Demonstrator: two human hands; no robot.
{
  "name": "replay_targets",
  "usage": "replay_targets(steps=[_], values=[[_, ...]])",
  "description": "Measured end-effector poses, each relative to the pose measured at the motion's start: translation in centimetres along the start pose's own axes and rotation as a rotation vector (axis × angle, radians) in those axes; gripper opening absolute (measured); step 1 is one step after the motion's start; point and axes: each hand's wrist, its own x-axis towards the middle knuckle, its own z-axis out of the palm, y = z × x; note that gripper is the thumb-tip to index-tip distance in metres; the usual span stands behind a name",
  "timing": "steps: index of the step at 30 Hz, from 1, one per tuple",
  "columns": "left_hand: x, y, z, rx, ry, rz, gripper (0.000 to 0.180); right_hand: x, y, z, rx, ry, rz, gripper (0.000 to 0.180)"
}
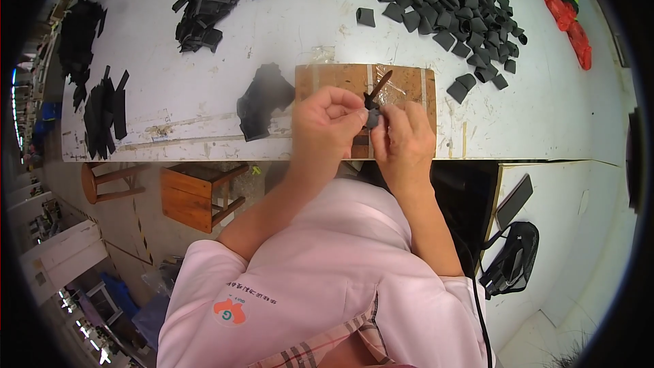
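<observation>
small dark piece (pixel 372 117) pinched between left hand (pixel 328 123) and right hand (pixel 403 140), above brown board (pixel 334 78)

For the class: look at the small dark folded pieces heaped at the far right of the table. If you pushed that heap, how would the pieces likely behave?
The pieces look like flat folded loops, so they would probably slide, not roll. They lie loosely scattered on the table, suggesting they are light. Their bent shapes hint at soft, flexible material.

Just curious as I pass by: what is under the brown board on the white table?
Under the brown wooden board only the white table shows around it. The left hand and right hand, pinching a small dark piece, cover its near part.
</observation>
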Motion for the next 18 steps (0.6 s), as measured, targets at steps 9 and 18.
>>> replay_targets(steps=[9,18], values=[[-0.9,-0.2,0.2,0.409,-0.006,0.375,0.009,0.1,0.2,-0.8,1.820,-0.138,1.013,0.010],[0.4,2.0,-1.0,-0.141,-0.036,0.195,0.012,3.5,-0.5,-4.4,1.466,-0.175,0.672,0.027]])
